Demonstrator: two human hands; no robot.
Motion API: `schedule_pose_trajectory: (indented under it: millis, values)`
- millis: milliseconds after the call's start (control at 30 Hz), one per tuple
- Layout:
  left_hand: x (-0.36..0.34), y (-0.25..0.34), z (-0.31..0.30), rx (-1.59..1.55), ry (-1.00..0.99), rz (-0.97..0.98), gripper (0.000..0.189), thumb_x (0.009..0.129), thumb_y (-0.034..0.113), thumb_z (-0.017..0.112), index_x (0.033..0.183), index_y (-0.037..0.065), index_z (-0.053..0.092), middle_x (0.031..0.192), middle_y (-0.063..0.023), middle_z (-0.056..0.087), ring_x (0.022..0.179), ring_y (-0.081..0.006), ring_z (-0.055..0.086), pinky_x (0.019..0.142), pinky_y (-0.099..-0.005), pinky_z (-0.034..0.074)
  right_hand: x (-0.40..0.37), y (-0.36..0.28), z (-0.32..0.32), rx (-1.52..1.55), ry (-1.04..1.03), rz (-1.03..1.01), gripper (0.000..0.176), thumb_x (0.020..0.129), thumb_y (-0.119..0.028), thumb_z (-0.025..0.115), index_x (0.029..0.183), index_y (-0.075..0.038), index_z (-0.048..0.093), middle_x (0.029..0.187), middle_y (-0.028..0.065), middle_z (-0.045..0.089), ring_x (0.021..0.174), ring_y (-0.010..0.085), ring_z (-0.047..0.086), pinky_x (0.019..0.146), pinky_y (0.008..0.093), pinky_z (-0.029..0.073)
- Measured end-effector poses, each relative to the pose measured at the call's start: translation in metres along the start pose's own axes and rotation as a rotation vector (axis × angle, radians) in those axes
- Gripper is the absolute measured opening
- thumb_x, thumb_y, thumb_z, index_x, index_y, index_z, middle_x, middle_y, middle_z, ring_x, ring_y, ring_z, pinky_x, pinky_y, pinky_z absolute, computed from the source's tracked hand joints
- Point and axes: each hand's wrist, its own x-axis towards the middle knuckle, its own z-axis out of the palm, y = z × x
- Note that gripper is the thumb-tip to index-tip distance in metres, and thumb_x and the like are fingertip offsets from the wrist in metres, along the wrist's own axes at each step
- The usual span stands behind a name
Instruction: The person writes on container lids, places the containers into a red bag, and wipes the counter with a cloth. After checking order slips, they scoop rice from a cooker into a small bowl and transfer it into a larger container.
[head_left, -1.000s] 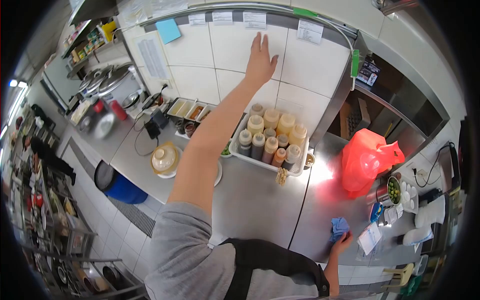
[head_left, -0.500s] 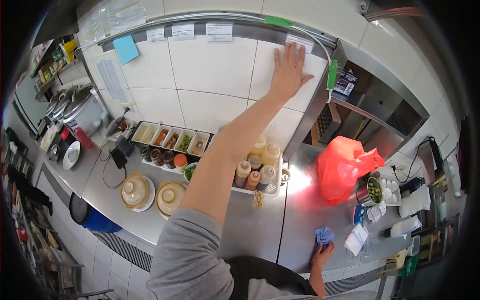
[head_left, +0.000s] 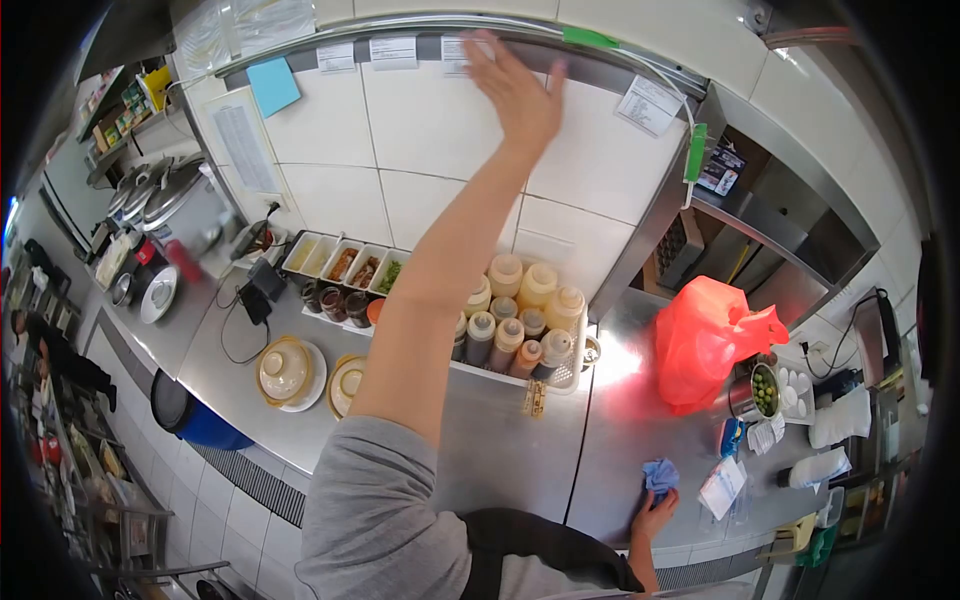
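Observation:
My left hand (head_left: 518, 95) is raised high against the white tiled wall, open with its fingers spread. Its fingertips, slightly blurred, overlap a printed paper slip (head_left: 453, 52) hanging from the metal rail (head_left: 400, 30). Another slip (head_left: 649, 104) hangs at the right end of that rail, and two more (head_left: 393, 52) hang to the left. Down at the lower right, my right hand (head_left: 655, 512) rests on the steel counter (head_left: 510, 450), its fingers closed on a crumpled blue cloth (head_left: 660, 476). My left forearm covers part of the food containers below.
Squeeze bottles (head_left: 507, 340) stand in a white basket (head_left: 570, 378). Two lidded clay pots (head_left: 285, 368) sit at the left, near a row of ingredient tubs (head_left: 343, 262). A red plastic bag (head_left: 700, 350) stands to the right, beside a metal pot (head_left: 745, 398). A person (head_left: 65, 355) is far left.
My left hand has moved left along the wall, from the right-end slip to one nearer the middle. My right hand stays on the cloth. The view has shifted slightly.

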Motion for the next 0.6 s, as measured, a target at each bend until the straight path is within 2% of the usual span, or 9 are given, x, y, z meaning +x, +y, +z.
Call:
schedule_pose_trajectory:
  millis: [67,167,267,367,467,600]
  values:
    - [0.005,-0.033,-0.002,0.0,-0.016,-0.089,0.111,0.088,0.052,0.066,0.151,-0.013,0.003,0.155,-0.0409,0.003,0.147,-0.0524,0.005,0.116,-0.0643,0.009,0.0,0.0,0.001,0.003,0.018,-0.033,0.051,0.097,-0.036,0.059,0.126,0.004,0.048,0.132,0.0232,0.047,0.115,0.0457,0.05,0.095,0.0501,0.042]
    - [-0.011,-0.042,-0.013,0.122,-0.218,0.007,0.11,0.089,0.055,0.063,0.15,-0.015,0.004,0.157,-0.0388,0.002,0.148,-0.0509,0.003,0.115,-0.065,0.011,-0.001,0.004,0.005,-0.02,0.041,-0.029,0.051,0.097,-0.037,0.059,0.125,0.003,0.048,0.132,0.0227,0.047,0.115,0.0456,0.05,0.095,0.0496,0.042]
    - [-0.031,-0.025,-0.018,0.178,-0.33,0.02,0.107,0.09,0.057,0.061,0.152,-0.012,0.008,0.157,-0.0378,0.005,0.148,-0.0493,0.007,0.114,-0.0668,0.012,-0.002,0.005,0.004,-0.031,0.024,-0.012,0.051,0.097,-0.038,0.058,0.126,0.002,0.047,0.132,0.0218,0.047,0.117,0.045,0.05,0.095,0.0498,0.042]
    - [-0.046,0.003,-0.016,0.199,-0.407,0.166,0.103,0.088,0.059,0.062,0.151,-0.01,0.017,0.157,-0.0354,0.009,0.148,-0.0472,0.011,0.112,-0.0677,0.014,-0.003,0.004,0.003,-0.133,0.031,-0.009,0.052,0.097,-0.04,0.057,0.127,0.001,0.047,0.133,0.0206,0.047,0.118,0.0441,0.05,0.096,0.0504,0.041]
    - [-0.047,0.028,-0.003,0.114,-0.377,0.227,0.099,0.087,0.059,0.063,0.15,-0.009,0.025,0.155,-0.032,0.02,0.144,-0.0448,0.021,0.11,-0.0681,0.017,-0.003,-0.005,-0.003,-0.12,-0.001,0.026,0.052,0.097,-0.041,0.056,0.128,0.0,0.047,0.133,0.0194,0.047,0.119,0.0432,0.049,0.097,0.051,0.041]
    - [-0.04,0.044,0.008,0.048,-0.313,0.208,0.096,0.086,0.056,0.066,0.148,-0.009,0.03,0.149,-0.0286,0.029,0.139,-0.043,0.027,0.11,-0.0656,0.02,-0.002,-0.006,-0.005,-0.105,-0.006,0.022,0.049,0.097,-0.038,0.057,0.127,0.0,0.047,0.134,0.0189,0.047,0.119,0.0424,0.049,0.097,0.0506,0.041]
